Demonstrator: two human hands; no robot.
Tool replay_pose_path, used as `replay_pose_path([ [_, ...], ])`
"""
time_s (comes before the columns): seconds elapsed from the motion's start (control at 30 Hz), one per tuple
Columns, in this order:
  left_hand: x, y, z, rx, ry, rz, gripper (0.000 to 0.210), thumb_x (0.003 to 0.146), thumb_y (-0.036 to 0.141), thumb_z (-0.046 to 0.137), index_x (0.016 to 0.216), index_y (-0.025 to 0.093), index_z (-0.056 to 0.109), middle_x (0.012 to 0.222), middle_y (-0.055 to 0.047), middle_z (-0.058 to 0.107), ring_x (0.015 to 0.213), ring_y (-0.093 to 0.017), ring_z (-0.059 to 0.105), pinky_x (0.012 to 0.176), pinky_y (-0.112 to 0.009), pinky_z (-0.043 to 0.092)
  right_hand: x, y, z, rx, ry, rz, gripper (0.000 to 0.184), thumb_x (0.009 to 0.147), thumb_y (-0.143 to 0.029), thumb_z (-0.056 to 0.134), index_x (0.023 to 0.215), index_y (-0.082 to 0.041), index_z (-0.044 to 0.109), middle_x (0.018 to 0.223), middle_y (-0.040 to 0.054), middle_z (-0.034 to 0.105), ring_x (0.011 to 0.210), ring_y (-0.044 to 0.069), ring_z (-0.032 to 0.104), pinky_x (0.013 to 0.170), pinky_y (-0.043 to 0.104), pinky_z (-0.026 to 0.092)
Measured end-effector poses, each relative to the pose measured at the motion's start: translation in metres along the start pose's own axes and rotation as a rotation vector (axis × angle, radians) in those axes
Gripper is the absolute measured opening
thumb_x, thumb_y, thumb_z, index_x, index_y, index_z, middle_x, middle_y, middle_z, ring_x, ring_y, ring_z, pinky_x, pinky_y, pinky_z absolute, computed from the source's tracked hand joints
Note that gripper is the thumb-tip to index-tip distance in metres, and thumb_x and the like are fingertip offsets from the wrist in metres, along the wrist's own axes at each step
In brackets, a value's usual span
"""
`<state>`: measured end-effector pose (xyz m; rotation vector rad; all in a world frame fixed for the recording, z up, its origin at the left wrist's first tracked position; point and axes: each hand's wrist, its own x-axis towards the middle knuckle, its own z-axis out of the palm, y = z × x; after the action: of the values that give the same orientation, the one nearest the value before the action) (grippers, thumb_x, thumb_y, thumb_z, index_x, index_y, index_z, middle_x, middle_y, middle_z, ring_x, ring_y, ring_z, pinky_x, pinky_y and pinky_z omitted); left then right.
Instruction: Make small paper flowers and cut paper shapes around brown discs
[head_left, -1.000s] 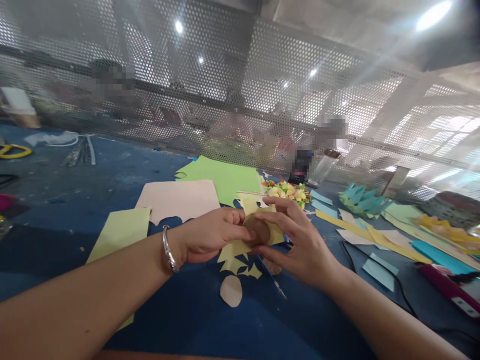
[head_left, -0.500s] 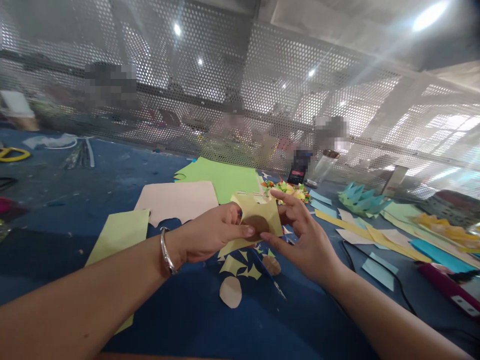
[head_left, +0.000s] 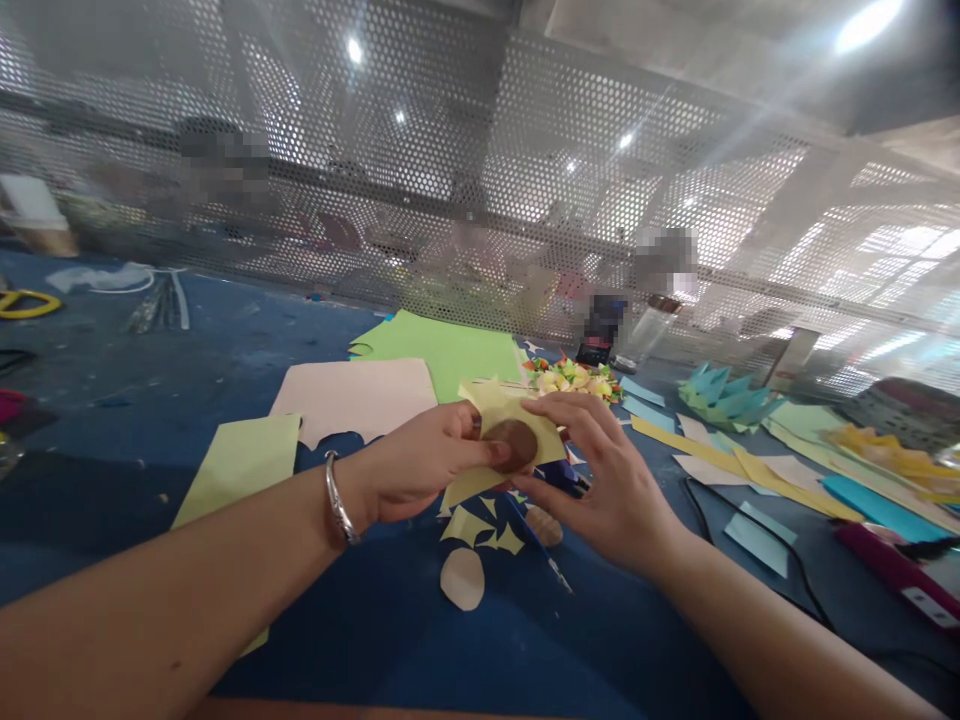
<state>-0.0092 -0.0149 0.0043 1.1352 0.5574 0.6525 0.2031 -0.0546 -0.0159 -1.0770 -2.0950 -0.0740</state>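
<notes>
Over the middle of the table, my left hand (head_left: 424,460) pinches a pale yellow paper (head_left: 495,402) by its left side. Its thumb presses on a round brown piece (head_left: 517,443) that lies against the paper's face. My right hand (head_left: 619,490) curls round the right side of the same paper, fingertips at its upper right and thumb near the lower edge. Beneath the hands lie yellow paper scraps (head_left: 466,526), a pale cut-out oval (head_left: 463,580), a second pale round cut-out (head_left: 544,525) and a thin blue stick-like tool (head_left: 544,553), partly hidden.
Pink paper (head_left: 360,395), green paper (head_left: 450,350) and a light green sheet (head_left: 244,465) lie left and behind. Paper flowers (head_left: 574,380), a phone (head_left: 600,330) and a bottle (head_left: 651,330) stand behind. Right are paper strips (head_left: 697,445), a black cable (head_left: 701,520) and a purple device (head_left: 892,570).
My right fingers have come down from the paper's top edge towards its face. More of the round brown piece shows, and the paper is turned slightly.
</notes>
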Motion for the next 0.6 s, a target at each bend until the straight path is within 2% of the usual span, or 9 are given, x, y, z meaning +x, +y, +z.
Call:
replay_pose_path([
  [0.17,-0.0009,-0.0027,-0.0017,0.022,-0.083,0.014,0.016,0.075,0.017,0.085,0.083,0.012,0.073,0.086,-0.003,0.069,0.082,-0.013,0.061,0.079,-0.024,0.048,-0.0021,0.0011,0.0009,-0.057,-0.046,-0.023,0.051,0.09,-0.029,0.075,0.138,-0.03,0.057,0.135,0.0121,0.051,0.13,0.031,0.055,0.105,0.048,0.053],
  [0.3,0.0005,-0.005,-0.0035,0.034,-0.021,-0.003,0.019,0.078,0.025,0.085,0.078,0.013,0.071,0.086,-0.004,0.069,0.083,-0.014,0.062,0.077,-0.025,0.047,-0.0033,0.0021,0.0003,-0.074,-0.049,-0.038,0.049,0.088,-0.027,0.077,0.134,-0.029,0.059,0.136,0.0125,0.05,0.13,0.03,0.055,0.104,0.046,0.052],
  [0.4,0.0003,-0.0035,-0.0008,-0.063,0.055,-0.022,0.021,0.084,0.031,0.08,0.086,0.013,0.07,0.089,-0.006,0.07,0.085,-0.017,0.064,0.081,-0.03,0.05,-0.0026,0.0017,-0.0006,-0.072,-0.036,-0.033,0.048,0.087,-0.028,0.078,0.131,-0.027,0.058,0.134,0.0125,0.052,0.128,0.03,0.056,0.102,0.044,0.052],
  [0.53,-0.0011,-0.0007,0.0036,-0.114,0.035,-0.045,0.016,0.09,0.027,0.072,0.097,0.013,0.07,0.09,-0.006,0.071,0.084,-0.02,0.066,0.086,-0.038,0.053,0.0001,0.0018,-0.0014,-0.036,-0.005,0.022,0.039,0.085,-0.032,0.08,0.116,-0.024,0.057,0.124,0.0109,0.056,0.12,0.029,0.057,0.098,0.043,0.052],
  [0.6,-0.0006,-0.0002,0.0041,-0.095,0.061,-0.05,0.014,0.09,0.028,0.071,0.087,0.015,0.069,0.08,-0.004,0.067,0.08,-0.02,0.066,0.087,-0.041,0.055,0.0019,0.0029,-0.002,0.016,-0.008,0.059,0.034,0.085,-0.031,0.079,0.109,-0.024,0.056,0.119,0.0087,0.057,0.113,0.027,0.059,0.095,0.041,0.052],
])
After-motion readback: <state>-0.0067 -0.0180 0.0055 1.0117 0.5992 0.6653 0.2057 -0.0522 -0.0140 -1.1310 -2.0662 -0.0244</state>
